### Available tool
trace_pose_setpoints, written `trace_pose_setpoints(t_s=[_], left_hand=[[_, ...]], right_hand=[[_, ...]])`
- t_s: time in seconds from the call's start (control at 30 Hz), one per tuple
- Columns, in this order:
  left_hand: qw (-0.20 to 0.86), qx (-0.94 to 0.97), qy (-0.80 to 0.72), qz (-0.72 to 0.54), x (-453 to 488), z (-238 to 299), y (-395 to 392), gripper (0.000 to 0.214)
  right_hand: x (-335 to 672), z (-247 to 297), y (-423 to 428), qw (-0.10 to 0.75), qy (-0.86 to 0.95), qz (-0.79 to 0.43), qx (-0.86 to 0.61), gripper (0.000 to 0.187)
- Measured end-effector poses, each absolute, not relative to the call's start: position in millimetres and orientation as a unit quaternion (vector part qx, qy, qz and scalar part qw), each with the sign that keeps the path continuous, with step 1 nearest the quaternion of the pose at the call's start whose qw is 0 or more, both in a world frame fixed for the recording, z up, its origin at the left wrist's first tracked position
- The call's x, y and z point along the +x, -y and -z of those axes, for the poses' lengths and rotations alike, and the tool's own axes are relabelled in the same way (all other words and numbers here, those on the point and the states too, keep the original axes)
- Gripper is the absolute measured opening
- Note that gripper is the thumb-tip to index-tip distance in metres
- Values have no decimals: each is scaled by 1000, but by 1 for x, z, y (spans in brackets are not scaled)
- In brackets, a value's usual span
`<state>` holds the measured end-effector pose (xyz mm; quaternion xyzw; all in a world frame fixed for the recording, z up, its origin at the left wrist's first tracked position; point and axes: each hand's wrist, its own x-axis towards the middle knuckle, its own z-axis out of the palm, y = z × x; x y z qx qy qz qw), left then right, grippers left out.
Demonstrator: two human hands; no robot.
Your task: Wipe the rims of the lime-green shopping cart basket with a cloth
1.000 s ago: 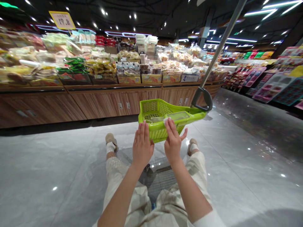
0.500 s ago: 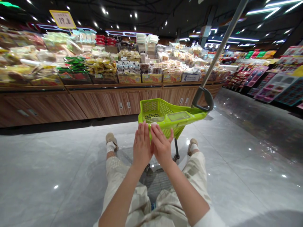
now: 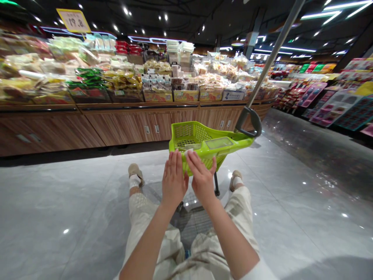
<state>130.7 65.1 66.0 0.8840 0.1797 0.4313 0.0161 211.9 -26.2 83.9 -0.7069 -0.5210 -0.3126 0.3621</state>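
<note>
A green plastic shopping-cart basket (image 3: pixel 227 144) stands between my knees, its near rim facing me. My left hand (image 3: pixel 174 182) is open, its straight fingers side by side with the tips at the rim's left corner. My right hand (image 3: pixel 202 175) is open too. Its fingers lie stretched out on the rim, with the thumb held apart. A small white piece (image 3: pixel 189 151), like a bit of tissue, shows at the right fingertips; most of it is hidden. No goods show in the visible part of the basket.
A grey handle loop (image 3: pixel 249 122) with a long metal pole (image 3: pixel 272 58) rises from the basket's right end. Beyond stands a wooden counter (image 3: pixel 122 126) piled with packaged food. A price sign (image 3: pixel 74 20) hangs at left. Shiny tiles (image 3: pixel 72 202) cover the floor.
My hands have moved slightly apart, and a gap now shows between the thumb of my left hand and my right hand. The fingers stay at the basket rim. The view has shifted slightly.
</note>
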Motion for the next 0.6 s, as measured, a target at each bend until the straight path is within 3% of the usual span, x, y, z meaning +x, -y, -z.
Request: trace_pose_setpoints(t_s=[0.13, 0.33, 0.5, 0.6], left_hand=[[23, 883, -182, -432, 131, -68, -64, 83], [26, 881, -179, -438, 131, -66, -65, 79], [16, 886, -187, -424, 130, -68, -64, 84], [14, 883, -184, -432, 131, -66, -65, 79]], right_hand=[[216, -90, 29, 396, 424, 314, -752, 73], [211, -83, 26, 361, 547, 316, -686, 69], [219, -82, 26, 417, 416, 344, -731, 74], [211, -83, 21, 393, 519, 325, -686, 68]])
